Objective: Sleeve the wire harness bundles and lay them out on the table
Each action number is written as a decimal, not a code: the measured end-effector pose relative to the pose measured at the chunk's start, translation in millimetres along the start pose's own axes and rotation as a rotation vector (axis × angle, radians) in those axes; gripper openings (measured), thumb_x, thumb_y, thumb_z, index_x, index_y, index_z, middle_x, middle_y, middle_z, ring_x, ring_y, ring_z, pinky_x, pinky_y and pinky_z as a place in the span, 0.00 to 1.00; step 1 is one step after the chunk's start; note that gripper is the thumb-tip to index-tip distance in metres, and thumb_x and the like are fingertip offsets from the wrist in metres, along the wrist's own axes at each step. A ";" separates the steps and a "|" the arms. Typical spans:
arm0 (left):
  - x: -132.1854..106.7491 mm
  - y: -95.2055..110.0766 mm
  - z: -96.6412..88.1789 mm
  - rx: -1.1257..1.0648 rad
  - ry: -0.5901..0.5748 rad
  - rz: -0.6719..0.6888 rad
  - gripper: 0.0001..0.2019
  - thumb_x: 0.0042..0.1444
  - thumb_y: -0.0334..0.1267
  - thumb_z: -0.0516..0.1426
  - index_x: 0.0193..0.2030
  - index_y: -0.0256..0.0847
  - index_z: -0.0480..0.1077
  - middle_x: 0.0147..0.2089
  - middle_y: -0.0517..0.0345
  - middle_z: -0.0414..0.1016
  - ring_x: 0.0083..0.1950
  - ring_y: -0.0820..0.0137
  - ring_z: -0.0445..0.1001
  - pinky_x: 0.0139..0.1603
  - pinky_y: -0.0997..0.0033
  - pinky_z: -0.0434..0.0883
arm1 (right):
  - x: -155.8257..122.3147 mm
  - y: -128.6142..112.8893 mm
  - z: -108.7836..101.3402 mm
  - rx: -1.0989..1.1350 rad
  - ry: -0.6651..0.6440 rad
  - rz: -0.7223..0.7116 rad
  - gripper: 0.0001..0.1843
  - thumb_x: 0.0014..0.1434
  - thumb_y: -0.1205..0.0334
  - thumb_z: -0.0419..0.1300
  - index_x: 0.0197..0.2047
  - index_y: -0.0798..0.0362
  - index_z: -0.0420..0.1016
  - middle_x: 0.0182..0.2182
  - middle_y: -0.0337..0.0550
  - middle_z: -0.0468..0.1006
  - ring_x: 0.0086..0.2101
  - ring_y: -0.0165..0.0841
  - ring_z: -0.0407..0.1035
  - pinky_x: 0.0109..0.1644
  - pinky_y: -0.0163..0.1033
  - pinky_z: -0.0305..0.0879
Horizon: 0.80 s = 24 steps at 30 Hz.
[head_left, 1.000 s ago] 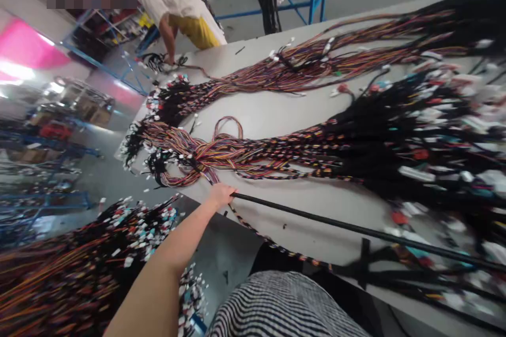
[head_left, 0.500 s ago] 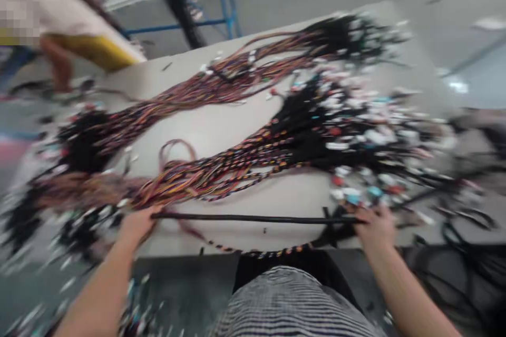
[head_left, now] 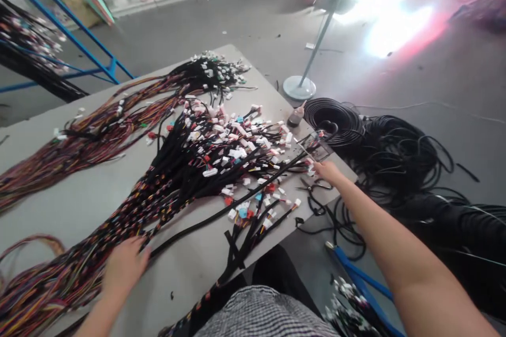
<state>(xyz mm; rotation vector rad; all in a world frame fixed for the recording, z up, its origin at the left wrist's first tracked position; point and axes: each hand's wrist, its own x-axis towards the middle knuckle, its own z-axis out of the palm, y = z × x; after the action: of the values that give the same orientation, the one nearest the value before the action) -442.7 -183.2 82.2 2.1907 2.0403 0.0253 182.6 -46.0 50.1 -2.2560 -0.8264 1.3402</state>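
Note:
My left hand point(head_left: 124, 262), slightly blurred, is over the near edge of the wire harness bundle point(head_left: 130, 210), its thumb apart from the fingers. Close by its thumb runs a long black tube point(head_left: 209, 217), which slants up to the table's right end. My right hand point(head_left: 329, 172) is stretched out to that end, its fingers closed on a thin pale rod point(head_left: 302, 147). Just below it lie black-handled scissors point(head_left: 310, 187). White, red and blue connectors point(head_left: 245, 142) fan out from the bundle. One harness branch point(head_left: 241, 253) hangs over the front edge.
A second harness bundle point(head_left: 103, 116) stretches along the table's point(head_left: 213, 268) far side. A small bottle point(head_left: 295, 116) and a tray of small parts point(head_left: 318, 147) sit at the right end. Coils of black tubing point(head_left: 399, 152) and a stand base point(head_left: 299, 87) are on the floor.
The view has swung to the right. My right hand has let go of the black tube and reached to the table's right end, where it grips a thin rod.

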 end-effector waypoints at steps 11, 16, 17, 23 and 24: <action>237.1 418.5 85.5 -0.723 -0.121 0.371 0.21 0.67 0.48 0.45 0.38 0.37 0.74 0.42 0.46 0.77 0.48 0.61 0.72 0.54 0.61 0.66 | 8.2 42.0 -23.1 0.440 -0.471 0.043 0.17 0.48 0.49 0.63 0.29 0.54 0.66 0.20 0.35 0.62 0.19 0.23 0.52 0.19 0.29 0.41; 300.4 461.9 109.7 -1.072 -0.775 -0.012 0.36 0.65 0.61 0.36 0.31 0.35 0.74 0.32 0.48 0.76 0.38 0.63 0.74 0.41 0.66 0.68 | -49.4 128.2 -24.6 0.211 -0.396 0.029 0.24 0.48 0.38 0.59 0.28 0.53 0.68 0.19 0.37 0.64 0.18 0.26 0.55 0.21 0.32 0.46; 307.3 468.0 112.3 -1.165 -0.913 -0.035 0.38 0.64 0.64 0.36 0.32 0.35 0.74 0.31 0.48 0.76 0.35 0.64 0.74 0.37 0.67 0.68 | -59.8 137.5 -13.6 0.162 -0.385 0.029 0.23 0.50 0.39 0.56 0.28 0.53 0.68 0.20 0.38 0.65 0.19 0.28 0.57 0.22 0.33 0.48; 314.0 490.0 116.2 -1.283 -1.102 -0.090 0.36 0.55 0.71 0.48 0.35 0.35 0.75 0.21 0.54 0.71 0.17 0.75 0.62 0.19 0.75 0.55 | -62.3 94.6 65.9 -0.417 -0.194 -0.161 0.19 0.61 0.54 0.51 0.21 0.53 0.67 0.25 0.48 0.73 0.31 0.37 0.69 0.35 0.37 0.58; 312.5 489.7 116.7 -1.292 -1.098 -0.083 0.36 0.54 0.72 0.48 0.36 0.35 0.75 0.20 0.56 0.69 0.16 0.77 0.58 0.18 0.76 0.52 | -53.4 79.3 62.8 -0.450 -0.156 -0.187 0.19 0.62 0.53 0.52 0.23 0.53 0.69 0.27 0.49 0.75 0.32 0.38 0.70 0.36 0.38 0.58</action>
<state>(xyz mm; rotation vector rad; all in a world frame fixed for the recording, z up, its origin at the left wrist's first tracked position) 79.3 84.0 -2.3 0.9012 0.9352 0.0791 130.3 -138.8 8.5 -2.3341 -1.4828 1.3595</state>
